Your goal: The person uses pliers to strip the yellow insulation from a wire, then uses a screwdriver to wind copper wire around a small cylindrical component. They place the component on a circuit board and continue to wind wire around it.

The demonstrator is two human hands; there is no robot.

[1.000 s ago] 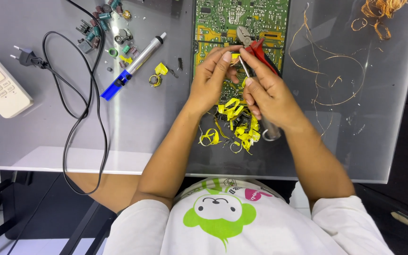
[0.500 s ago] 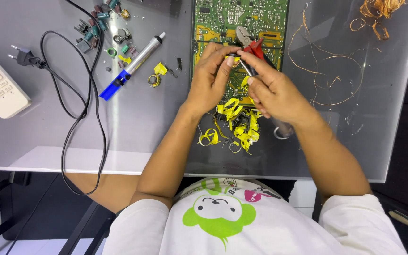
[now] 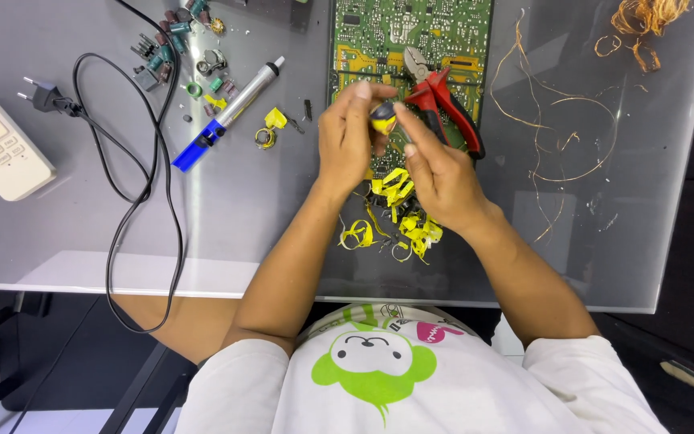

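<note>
While both my hands are up over the bottom edge of the board (image 3: pixel 411 36), the thing I'm fussing with is a little coil (image 3: pixel 383 118), dark with yellow tape on it, held in the air between them. My left hand (image 3: pixel 349 137) has thumb and fingers pinched narrow around it, and my right hand (image 3: pixel 441 169) comes in with fingertips closed on its near side, while the red cutters (image 3: pixel 441 100) sit tucked against that same palm, so those fingers are busy with two things. I'd guess the coil is light and hard, a bit slick where the tape wraps it, and the fine wire on it looks easy to snap. Best grip to my eye is on the solid core, not on the winding or loose tape ends. Yellow tape scraps (image 3: pixel 399 217) lie on the table (image 3: pixel 242 201) right below my wrists, copper wire (image 3: pixel 556 120) is strewn to the right, and the solder sucker (image 3: pixel 226 116) is off to the left, well apart.
</note>
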